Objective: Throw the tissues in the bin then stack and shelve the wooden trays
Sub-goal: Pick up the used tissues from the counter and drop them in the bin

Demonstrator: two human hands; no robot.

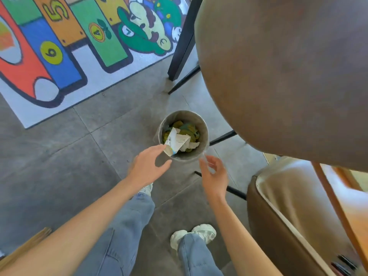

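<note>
Table (288, 76) cut off; right hand (214, 176) blurred

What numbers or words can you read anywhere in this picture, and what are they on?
"5": orange panel of the play rug.
"4": round yellow badge on the rug's green panel.
"6": yellow circle on the blue panel.
"7": white circle on the cartoon figure.
Paper in the bin: dark print, too small to read.

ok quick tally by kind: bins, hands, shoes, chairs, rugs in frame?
Bin: 1
Hands: 2, left hand and right hand, both open and empty
Shoes: 2, left shoe and right shoe
Chair: 1
Rug: 1
Total: 7
</note>
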